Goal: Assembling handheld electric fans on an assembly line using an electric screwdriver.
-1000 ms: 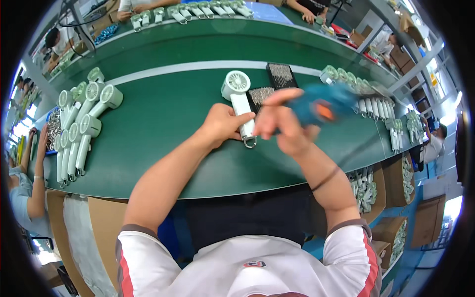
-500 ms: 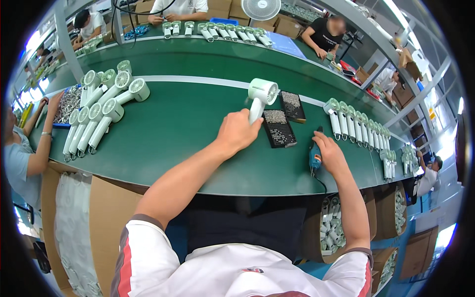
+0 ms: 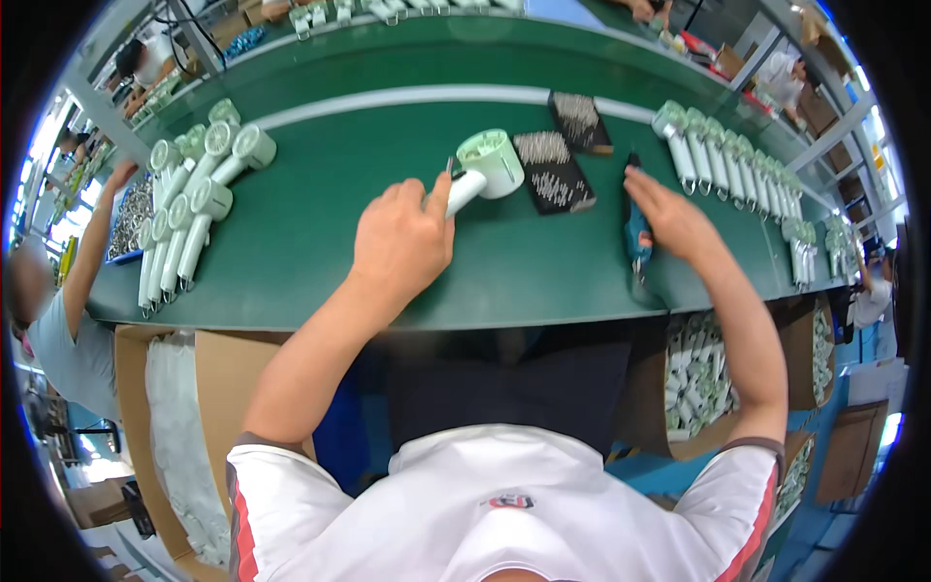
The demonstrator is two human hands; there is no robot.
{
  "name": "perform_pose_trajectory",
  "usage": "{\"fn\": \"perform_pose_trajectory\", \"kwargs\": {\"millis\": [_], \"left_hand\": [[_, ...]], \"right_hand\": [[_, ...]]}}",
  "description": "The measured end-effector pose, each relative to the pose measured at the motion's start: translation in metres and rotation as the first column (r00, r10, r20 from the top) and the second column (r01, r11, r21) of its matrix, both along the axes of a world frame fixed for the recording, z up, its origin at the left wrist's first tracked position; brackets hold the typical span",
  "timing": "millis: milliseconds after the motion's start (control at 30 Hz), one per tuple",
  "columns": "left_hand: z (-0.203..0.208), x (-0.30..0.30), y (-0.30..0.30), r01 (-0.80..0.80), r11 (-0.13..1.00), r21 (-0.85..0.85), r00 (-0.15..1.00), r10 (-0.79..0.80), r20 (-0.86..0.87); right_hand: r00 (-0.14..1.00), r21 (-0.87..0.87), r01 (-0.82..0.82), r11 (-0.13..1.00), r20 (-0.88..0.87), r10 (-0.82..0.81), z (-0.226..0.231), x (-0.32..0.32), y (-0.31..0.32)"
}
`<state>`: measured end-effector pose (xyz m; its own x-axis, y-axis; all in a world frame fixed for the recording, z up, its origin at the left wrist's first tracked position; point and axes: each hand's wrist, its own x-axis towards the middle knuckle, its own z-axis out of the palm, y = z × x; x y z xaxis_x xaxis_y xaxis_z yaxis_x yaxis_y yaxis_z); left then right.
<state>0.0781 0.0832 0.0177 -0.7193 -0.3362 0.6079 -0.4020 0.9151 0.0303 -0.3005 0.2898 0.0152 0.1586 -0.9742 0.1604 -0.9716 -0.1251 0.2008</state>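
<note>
My left hand (image 3: 402, 238) is closed around the white handle of a handheld fan (image 3: 493, 163) and holds it above the green table. The fan's pale green round head points away to the right, its hollow side turned up and to the left. A small thin metal piece shows by my left fingertips; I cannot tell what it is. On the right, my right hand (image 3: 679, 221) has its fingers along a blue electric screwdriver (image 3: 637, 233), dark tip away from me and cord trailing toward me. Between the hands, beyond them, lie two black screw trays (image 3: 574, 198) filled with small screws.
Handheld fans lie in a group (image 3: 199, 209) at left and in a row (image 3: 722, 155) at right. Below the table's front edge are cardboard boxes, one lined with white plastic (image 3: 179, 436), another full of fan parts (image 3: 698, 373). A co-worker's arm (image 3: 95, 238) reaches in at far left.
My view has tilted downward. My left hand has brought the fan closer and turned its head, so the hollow side now shows. My right hand has stayed at the screwdriver.
</note>
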Motion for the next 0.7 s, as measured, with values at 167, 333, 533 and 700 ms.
{"fn": "perform_pose_trajectory", "kwargs": {"millis": [167, 333, 533, 700], "left_hand": [[-0.008, 0.011, 0.014, 0.011, 0.993, -0.118, 0.995, 0.0, 0.096], [-0.011, 0.006, 0.025, 0.014, 0.975, -0.222, 0.991, 0.016, 0.129], [-0.016, 0.003, 0.053, 0.002, 0.981, -0.193, 0.983, 0.034, 0.183], [-0.024, 0.017, 0.055, -0.042, 0.988, -0.147, 0.978, 0.07, 0.194]], "right_hand": [[0.991, 0.129, 0.115, 0.985, -0.086, -0.104, 0.016, -0.008, 0.001], [0.986, 0.027, 0.005, 1.0, -0.165, -0.001, 0.04, -0.001, -0.019], [0.915, 0.008, -0.278, 0.961, 0.308, 0.262, 0.085, 0.102, -0.086], [0.96, 0.417, -0.224, 0.881, 0.248, 0.127, 0.104, 0.165, -0.133]]}}
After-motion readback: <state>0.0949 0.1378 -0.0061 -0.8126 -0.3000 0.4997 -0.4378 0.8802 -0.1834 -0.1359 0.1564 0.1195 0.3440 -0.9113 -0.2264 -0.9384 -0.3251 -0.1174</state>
